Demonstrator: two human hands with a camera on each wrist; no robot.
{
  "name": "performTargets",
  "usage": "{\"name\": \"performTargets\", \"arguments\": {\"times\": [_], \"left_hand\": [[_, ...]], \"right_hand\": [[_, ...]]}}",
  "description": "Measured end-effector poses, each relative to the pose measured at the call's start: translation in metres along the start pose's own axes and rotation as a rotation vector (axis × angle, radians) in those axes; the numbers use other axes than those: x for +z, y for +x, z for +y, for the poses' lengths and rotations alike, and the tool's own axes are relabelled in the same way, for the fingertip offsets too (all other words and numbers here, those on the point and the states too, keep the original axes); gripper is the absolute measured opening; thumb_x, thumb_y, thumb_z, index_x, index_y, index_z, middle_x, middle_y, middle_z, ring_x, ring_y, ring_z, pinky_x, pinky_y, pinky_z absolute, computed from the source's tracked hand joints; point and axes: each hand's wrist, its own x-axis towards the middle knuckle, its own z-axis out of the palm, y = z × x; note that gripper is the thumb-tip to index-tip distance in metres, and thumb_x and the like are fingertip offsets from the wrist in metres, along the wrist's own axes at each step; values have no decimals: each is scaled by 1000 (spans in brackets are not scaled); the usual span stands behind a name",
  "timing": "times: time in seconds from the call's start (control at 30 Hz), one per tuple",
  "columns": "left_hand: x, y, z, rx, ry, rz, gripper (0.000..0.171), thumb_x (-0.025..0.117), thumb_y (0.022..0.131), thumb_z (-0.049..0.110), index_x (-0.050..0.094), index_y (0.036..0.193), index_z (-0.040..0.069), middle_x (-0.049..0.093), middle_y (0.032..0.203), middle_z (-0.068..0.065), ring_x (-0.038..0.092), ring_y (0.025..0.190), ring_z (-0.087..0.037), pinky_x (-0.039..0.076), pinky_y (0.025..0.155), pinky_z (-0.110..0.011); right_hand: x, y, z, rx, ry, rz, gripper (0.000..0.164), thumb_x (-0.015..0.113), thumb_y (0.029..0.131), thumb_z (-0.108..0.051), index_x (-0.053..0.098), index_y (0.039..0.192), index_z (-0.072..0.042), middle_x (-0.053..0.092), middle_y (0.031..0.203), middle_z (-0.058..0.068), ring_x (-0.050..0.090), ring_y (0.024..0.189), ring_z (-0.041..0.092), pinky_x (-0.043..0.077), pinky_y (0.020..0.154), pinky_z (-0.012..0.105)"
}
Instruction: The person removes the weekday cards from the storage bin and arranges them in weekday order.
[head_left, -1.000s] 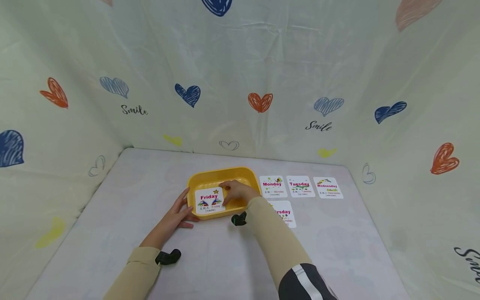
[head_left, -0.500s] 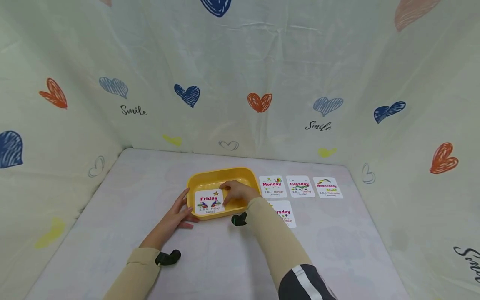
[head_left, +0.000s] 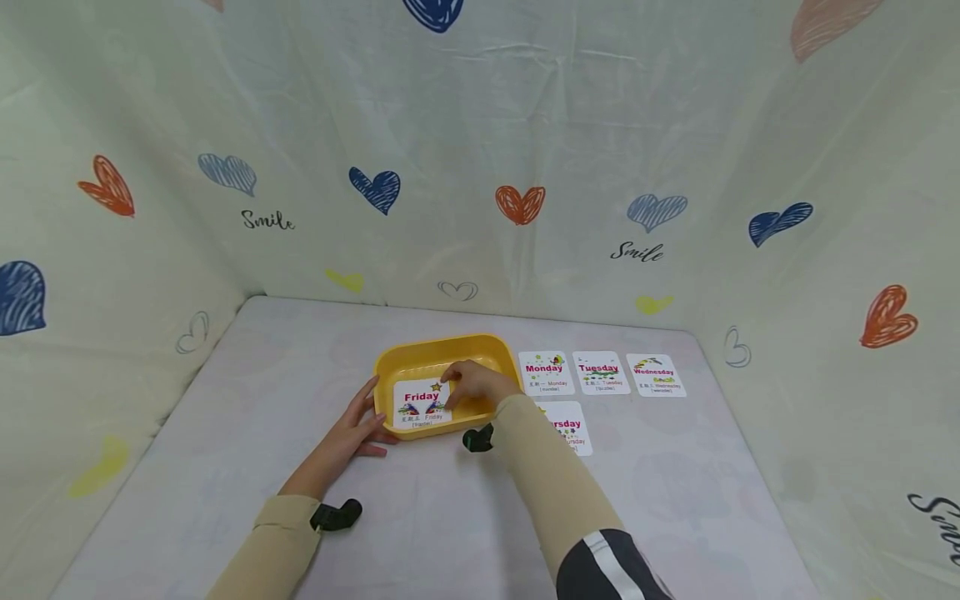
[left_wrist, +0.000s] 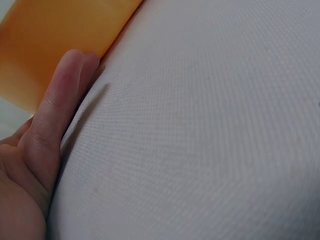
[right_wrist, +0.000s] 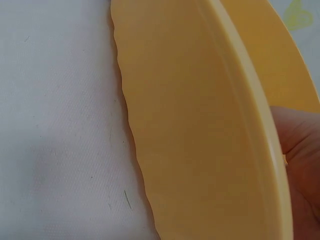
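Note:
A yellow tray (head_left: 420, 357) lies on the table in the head view. At its front left corner my left hand (head_left: 352, 429) rests against the outside with fairly straight fingers. In the left wrist view, extended fingers (left_wrist: 52, 110) touch the tray's wall (left_wrist: 65, 30) close to the cloth. My right hand (head_left: 480, 383) reaches over the front rim and pinches the right edge of a white Friday card (head_left: 420, 404), which is inside the tray. The right wrist view shows mostly the tray's outer wall (right_wrist: 190, 125); the fingertips and card are hidden there.
Right of the tray, a Monday card (head_left: 547, 373), a Tuesday card (head_left: 602, 372) and a Wednesday card (head_left: 656, 376) form a row. Below Monday, another card (head_left: 573, 429) ending in "rsday" is partly covered by my right sleeve (head_left: 555, 467). A heart-printed curtain (head_left: 450, 125) surrounds the table.
The Friday card has shifted slightly inside the tray, first down, then a little right. My right fingers have moved slightly with it. The left hand and the tray stay in place.

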Motion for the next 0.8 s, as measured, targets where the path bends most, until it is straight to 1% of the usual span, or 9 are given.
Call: {"name": "performTargets", "arguments": {"times": [0.1,0.2,0.33,0.47,0.7,0.8], "left_hand": [[0,0,0,7,3,-9,72,53,102,28,7,155,45,15,157,-16,67,96,-29,58,76,-36],[1,0,0,7,6,-8,72,53,102,27,7,155,44,16,157,-16,67,96,-29,58,76,-36],[1,0,0,7,8,-4,72,52,102,27,7,155,44,16,157,-15,67,96,-29,58,76,-37],[1,-2,0,11,9,-6,71,52,102,28,8,155,45,17,157,-15,67,96,-30,58,77,-37],[1,-2,3,25,19,-12,70,52,102,28,8,155,44,18,156,-16,67,96,-31,58,75,-38],[2,-2,3,23,13,-10,70,51,103,26,8,155,43,18,156,-16,68,95,-31,58,75,-38]], "right_hand": [[1,1,0,-9,-8,4,45,85,76,-15,62,115,-21,54,120,-1,46,110,21,35,108,38],[3,3,1,-11,-17,14,48,85,76,-14,60,117,-21,53,116,0,46,108,21,37,106,37],[5,8,1,12,-12,33,48,85,76,-14,60,116,-22,52,112,-1,46,106,21,39,102,35],[6,10,0,16,-3,51,48,85,76,-11,60,116,-21,52,111,0,47,105,21,40,101,36],[5,4,-5,-33,-21,71,46,80,80,-8,59,121,-13,53,110,5,48,103,23,42,100,35],[4,2,-6,-41,-27,69,45,79,81,-7,59,121,-12,53,110,5,48,102,23,42,100,35]]}}
